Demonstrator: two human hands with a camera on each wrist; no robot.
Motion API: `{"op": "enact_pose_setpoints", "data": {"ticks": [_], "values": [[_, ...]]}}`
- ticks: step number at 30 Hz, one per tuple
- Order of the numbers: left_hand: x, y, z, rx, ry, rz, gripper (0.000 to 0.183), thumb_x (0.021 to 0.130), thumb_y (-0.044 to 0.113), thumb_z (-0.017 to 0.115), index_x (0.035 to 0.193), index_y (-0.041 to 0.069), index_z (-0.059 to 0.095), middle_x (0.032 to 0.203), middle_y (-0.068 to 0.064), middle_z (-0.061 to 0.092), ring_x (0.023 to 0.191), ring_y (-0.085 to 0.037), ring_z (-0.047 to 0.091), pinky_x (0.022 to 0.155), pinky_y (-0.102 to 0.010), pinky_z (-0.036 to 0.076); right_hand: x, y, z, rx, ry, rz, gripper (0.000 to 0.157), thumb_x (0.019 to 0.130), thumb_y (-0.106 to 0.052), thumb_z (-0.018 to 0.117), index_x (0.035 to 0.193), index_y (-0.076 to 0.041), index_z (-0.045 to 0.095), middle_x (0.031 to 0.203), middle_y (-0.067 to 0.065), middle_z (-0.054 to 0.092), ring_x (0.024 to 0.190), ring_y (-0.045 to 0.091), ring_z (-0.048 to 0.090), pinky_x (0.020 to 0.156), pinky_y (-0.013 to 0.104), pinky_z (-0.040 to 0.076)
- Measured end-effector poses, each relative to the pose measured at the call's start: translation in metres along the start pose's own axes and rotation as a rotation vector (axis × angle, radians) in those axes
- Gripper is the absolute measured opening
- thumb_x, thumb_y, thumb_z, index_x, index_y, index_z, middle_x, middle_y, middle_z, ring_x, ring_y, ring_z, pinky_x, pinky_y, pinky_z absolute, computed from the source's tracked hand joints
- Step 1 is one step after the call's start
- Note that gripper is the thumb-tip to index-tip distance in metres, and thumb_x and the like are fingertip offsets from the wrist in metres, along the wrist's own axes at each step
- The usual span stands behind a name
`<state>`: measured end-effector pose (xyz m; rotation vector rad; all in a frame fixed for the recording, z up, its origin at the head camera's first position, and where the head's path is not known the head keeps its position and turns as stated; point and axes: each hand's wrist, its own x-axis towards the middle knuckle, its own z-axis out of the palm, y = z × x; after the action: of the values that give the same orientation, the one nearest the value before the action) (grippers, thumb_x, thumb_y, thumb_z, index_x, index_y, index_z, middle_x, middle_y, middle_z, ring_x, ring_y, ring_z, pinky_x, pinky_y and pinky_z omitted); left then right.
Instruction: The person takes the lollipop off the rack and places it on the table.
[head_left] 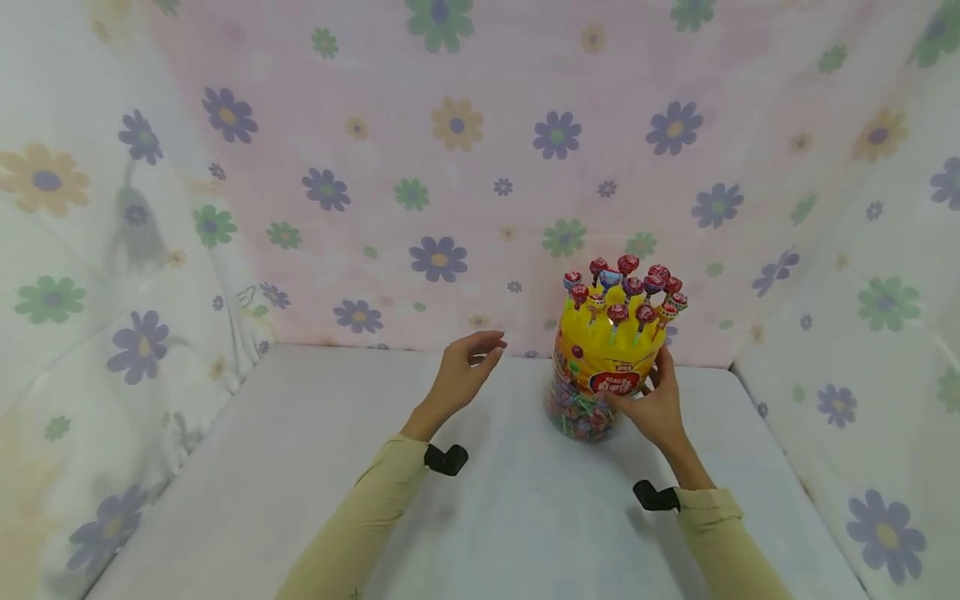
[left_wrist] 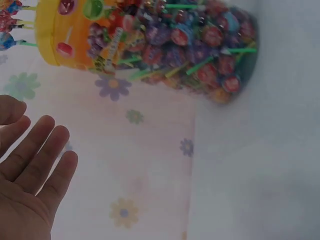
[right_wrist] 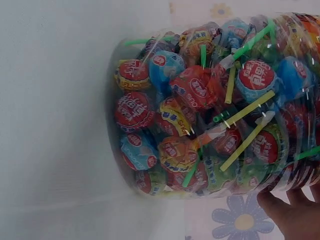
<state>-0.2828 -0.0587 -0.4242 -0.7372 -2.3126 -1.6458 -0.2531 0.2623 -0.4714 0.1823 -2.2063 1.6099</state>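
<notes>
A clear plastic jar (head_left: 581, 412) packed with wrapped lollipops stands toward the right of the white table; whether its base fully touches the table is hard to tell. Its yellow lid (head_left: 600, 333) carries several upright lollipops (head_left: 617, 313) with their sticks set into it. My right hand (head_left: 656, 404) grips the jar's right side, thumb at the front by the red label and fingers round the far side. In the right wrist view, wrapped candies (right_wrist: 195, 90) show through the clear wall. Left of the jar, my left hand (head_left: 465, 371) hovers apart from it, fingers loosely bent and holding nothing.
The white table (head_left: 300, 500) meets a flower-print cloth (head_left: 382, 208) hanging behind it. Similar cloth walls (head_left: 862, 333) close in the left and right sides. Black wrist mounts (head_left: 446, 460) sit on both forearms.
</notes>
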Motion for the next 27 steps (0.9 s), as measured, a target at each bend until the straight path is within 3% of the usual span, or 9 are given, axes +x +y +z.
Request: {"op": "enact_pose_setpoints", "data": {"ticks": [6,12,18,27], "values": [[0.034,0.019,0.022,-0.095,0.026,0.000,0.034,0.102,0.009,0.061,0.135,0.000,0.061,0.124,-0.019,0.069,0.116,-0.032,0.067,0.098,-0.043,0.057,-0.002,0.006,0.000,0.012,0.013,0.024,0.095,0.082,-0.008,0.086,0.157,-0.017,0.029,0.154,0.011,0.042,0.140,0.036,0.042,0.112,0.066,0.037],[0.058,0.032,0.038,-0.151,0.051,0.016,0.037,0.102,0.007,0.059,0.138,-0.002,0.057,0.130,-0.021,0.066,0.120,-0.033,0.064,0.101,-0.041,0.055,0.000,0.007,-0.001,0.009,0.011,0.019,0.095,0.082,-0.008,0.086,0.157,-0.017,0.029,0.154,0.010,0.042,0.141,0.037,0.042,0.111,0.068,0.038],[0.070,0.042,0.047,-0.170,0.047,0.016,0.038,0.103,0.007,0.058,0.140,-0.002,0.056,0.132,-0.021,0.064,0.121,-0.033,0.063,0.103,-0.039,0.054,0.000,0.007,-0.002,0.006,0.010,0.040,0.097,0.081,-0.009,0.086,0.158,-0.018,0.028,0.155,0.011,0.041,0.141,0.038,0.042,0.111,0.068,0.037],[0.077,0.051,0.057,-0.207,0.046,0.076,0.037,0.101,0.004,0.060,0.137,-0.005,0.057,0.126,-0.023,0.066,0.118,-0.034,0.065,0.102,-0.038,0.054,0.000,0.010,-0.001,0.007,0.009,0.077,0.098,0.083,-0.013,0.086,0.159,-0.020,0.025,0.158,0.009,0.038,0.145,0.040,0.038,0.112,0.069,0.034]]}}
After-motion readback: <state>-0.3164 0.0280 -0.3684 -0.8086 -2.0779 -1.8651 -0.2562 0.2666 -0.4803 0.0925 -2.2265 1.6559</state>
